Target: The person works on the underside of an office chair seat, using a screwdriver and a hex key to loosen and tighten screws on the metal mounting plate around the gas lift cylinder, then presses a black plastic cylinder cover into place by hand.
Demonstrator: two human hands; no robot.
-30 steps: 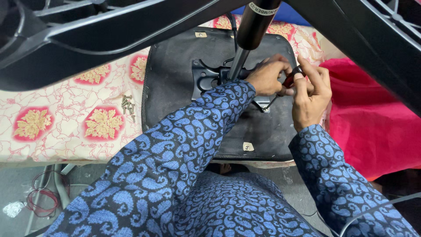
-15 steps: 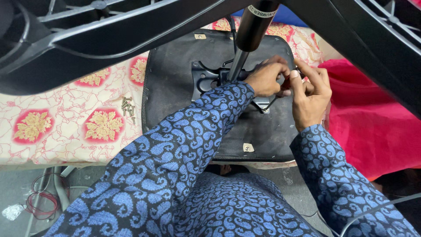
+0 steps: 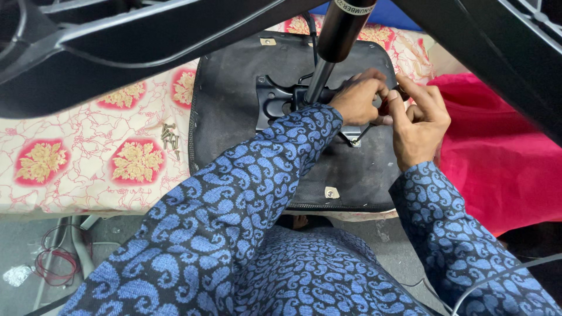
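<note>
An upturned black chair seat (image 3: 234,134) is laid on a patterned bed cover (image 3: 88,152), its metal mechanism plate (image 3: 275,99) at the middle with a gas cylinder (image 3: 333,41) rising from it. The left hand (image 3: 357,102) is curled onto the plate's right edge, and the right hand (image 3: 418,126) is pinched just beside it; what is pinched cannot be told. Loose screws (image 3: 170,137) are seen left of the seat.

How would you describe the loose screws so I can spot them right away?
Start at the black seat pad lying upside down on the patterned cloth. Just beyond its left edge lies a small heap of screws. They are the only loose metal bits on the cloth, set between two red-and-gold flower motifs.
</note>
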